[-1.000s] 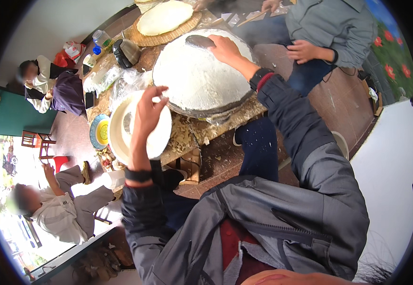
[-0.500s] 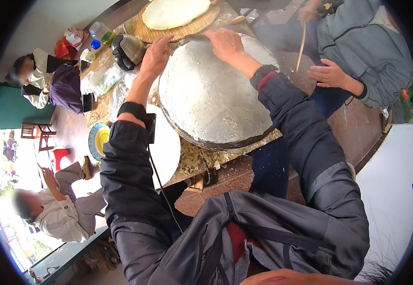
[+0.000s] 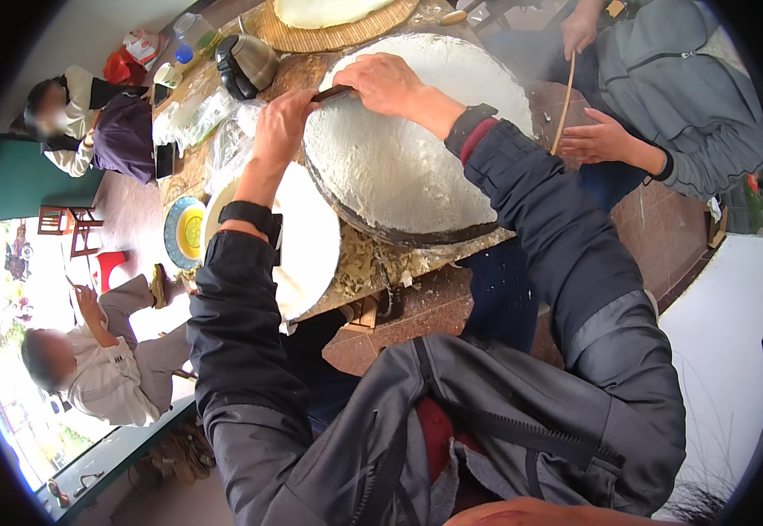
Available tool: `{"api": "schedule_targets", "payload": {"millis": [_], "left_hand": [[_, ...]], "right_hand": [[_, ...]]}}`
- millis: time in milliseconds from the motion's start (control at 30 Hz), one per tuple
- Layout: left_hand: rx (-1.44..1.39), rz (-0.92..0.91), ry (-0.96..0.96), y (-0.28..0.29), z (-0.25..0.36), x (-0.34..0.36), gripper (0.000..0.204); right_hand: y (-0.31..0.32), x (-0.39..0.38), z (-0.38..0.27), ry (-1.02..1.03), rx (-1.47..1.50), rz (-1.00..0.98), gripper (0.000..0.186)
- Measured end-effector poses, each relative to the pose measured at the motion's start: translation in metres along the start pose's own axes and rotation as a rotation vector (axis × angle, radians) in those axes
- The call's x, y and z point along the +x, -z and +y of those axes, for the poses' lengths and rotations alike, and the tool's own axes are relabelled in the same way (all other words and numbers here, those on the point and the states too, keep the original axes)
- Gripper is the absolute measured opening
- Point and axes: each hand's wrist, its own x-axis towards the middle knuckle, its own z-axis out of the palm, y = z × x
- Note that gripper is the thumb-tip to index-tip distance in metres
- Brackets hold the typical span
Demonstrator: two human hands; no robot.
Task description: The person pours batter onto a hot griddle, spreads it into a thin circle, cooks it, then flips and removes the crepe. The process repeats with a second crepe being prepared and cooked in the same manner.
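A large round griddle [image 3: 360,226] in front of me is covered by a thin white layer of batter [image 3: 425,167]. Across its far left part, my left hand [image 3: 283,127] and my right hand [image 3: 388,84] grip a narrow dark bar-like scraper [image 3: 332,93] between them. The fingers of both hands are closed around its ends. The left hand is at the griddle's left edge, while the right one is over the batter. Whether the scraper's lower edge touches the layer is hard to see.
Left of the griddle are a wide white basin [image 3: 333,263], a blue-rimmed bowl [image 3: 171,232] with yellow liquid, plastic bags and a kettle [image 3: 259,61]. Beyond lies a round woven mat [image 3: 311,37] bearing flatbread. At right a person holds a thin stick [image 3: 566,105]. Two people sit at left.
Both hands have come from the griddle's far rim toward its near left, bringing the dark scraper along. The left fingers, straighter before, now curl around it. My view has shifted slightly.
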Motion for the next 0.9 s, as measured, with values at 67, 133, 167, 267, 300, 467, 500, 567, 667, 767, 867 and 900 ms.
{"api": "schedule_targets", "payload": {"millis": [67,133,167,267,300,467,500,567,667,767,867,900], "left_hand": [[-0.008,0.009,0.029,0.005,0.011,-0.015,0.016],[-0.005,0.019,0.044,0.011,0.024,-0.031,0.016],[0.005,-0.015,0.085,0.014,0.030,-0.036,0.016],[0.015,-0.024,0.104,0.020,0.048,-0.054,0.016],[0.012,-0.025,0.116,0.021,0.054,-0.059,0.016],[0.017,-0.090,0.157,0.027,0.083,-0.087,0.022],[0.015,-0.093,0.159,0.028,0.089,-0.092,0.022],[0.000,-0.049,0.127,0.028,0.103,-0.102,0.019],[-0.020,-0.055,0.120,0.030,0.122,-0.115,0.018],[-0.048,-0.058,0.112,0.030,0.143,-0.127,0.018],[-0.077,-0.086,0.125,0.029,0.164,-0.136,0.021],[-0.073,-0.096,0.117,0.028,0.170,-0.137,0.021]], "right_hand": [[0.002,-0.006,-0.007,0.039,0.014,-0.033,0.018],[0.004,-0.014,-0.015,0.088,0.039,-0.033,0.017],[0.006,-0.018,-0.019,0.121,0.058,-0.003,0.017],[0.009,-0.035,-0.030,0.166,0.082,0.009,0.016],[0.010,-0.040,-0.034,0.174,0.078,0.012,0.016],[0.019,-0.072,-0.053,0.158,0.087,-0.029,0.015],[0.022,-0.080,-0.057,0.155,0.097,-0.039,0.016],[0.027,-0.095,-0.063,0.154,0.095,-0.049,0.017],[0.035,-0.117,-0.071,0.155,0.086,-0.046,0.017],[0.044,-0.141,-0.076,0.153,0.116,-0.041,0.016],[0.052,-0.164,-0.078,0.150,0.124,-0.041,0.014],[0.054,-0.171,-0.078,0.150,0.122,-0.030,0.013]]}}
